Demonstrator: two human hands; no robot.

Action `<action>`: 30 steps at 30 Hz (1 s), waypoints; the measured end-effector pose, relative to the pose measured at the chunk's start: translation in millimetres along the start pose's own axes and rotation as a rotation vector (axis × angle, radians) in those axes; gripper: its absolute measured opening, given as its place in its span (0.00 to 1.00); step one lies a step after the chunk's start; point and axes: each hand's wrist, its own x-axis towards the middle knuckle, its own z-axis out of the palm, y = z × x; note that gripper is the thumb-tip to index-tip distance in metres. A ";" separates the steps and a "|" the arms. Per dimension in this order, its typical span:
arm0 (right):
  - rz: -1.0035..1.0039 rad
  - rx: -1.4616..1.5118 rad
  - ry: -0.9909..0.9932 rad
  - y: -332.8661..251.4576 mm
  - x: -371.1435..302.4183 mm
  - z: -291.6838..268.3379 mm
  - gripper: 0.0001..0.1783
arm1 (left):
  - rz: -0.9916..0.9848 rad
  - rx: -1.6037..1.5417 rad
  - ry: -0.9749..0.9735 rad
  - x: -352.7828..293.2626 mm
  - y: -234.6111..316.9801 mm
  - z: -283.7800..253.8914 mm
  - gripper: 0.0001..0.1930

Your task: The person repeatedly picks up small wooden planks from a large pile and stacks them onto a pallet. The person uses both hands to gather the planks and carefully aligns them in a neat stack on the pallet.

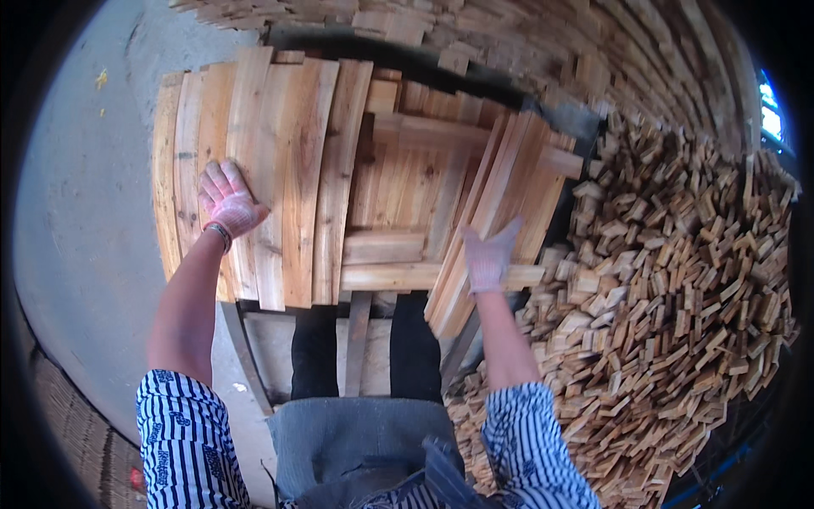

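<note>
My left hand [229, 199], in a pale pinkish work glove, lies flat with fingers outstretched on a row of long wooden boards [292, 178]. The boards lie side by side, their ends uneven. On the right, my gloved right hand [489, 254] is on a slanted set of narrow boards [479, 212] resting across other wood. Blur hides how its fingers lie. Between the two hands, shorter wood pieces [383, 248] and a crosswise strip [390, 276] lie over a lower layer of boards [415, 187].
A large heap of small wood offcuts [653, 314] rises at the right. Stacked wood [543, 42] runs along the far side. Dark metal legs [358, 339] support the boards in front of me. Grey concrete floor [85, 212] extends on the left.
</note>
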 end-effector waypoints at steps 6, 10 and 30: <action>-0.164 0.261 -0.094 -62.3 -86.6 17.7 0.63 | 0.006 -0.088 0.008 -8.2 -14.6 -0.1 0.62; -0.111 0.162 -0.227 -129.4 -112.7 69.0 0.61 | 0.035 -0.091 0.039 -7.8 -9.7 -0.1 0.60; -0.205 0.148 -0.161 -115.6 -76.7 144.1 0.45 | 0.078 -0.119 0.002 -2.1 7.7 -8.4 0.61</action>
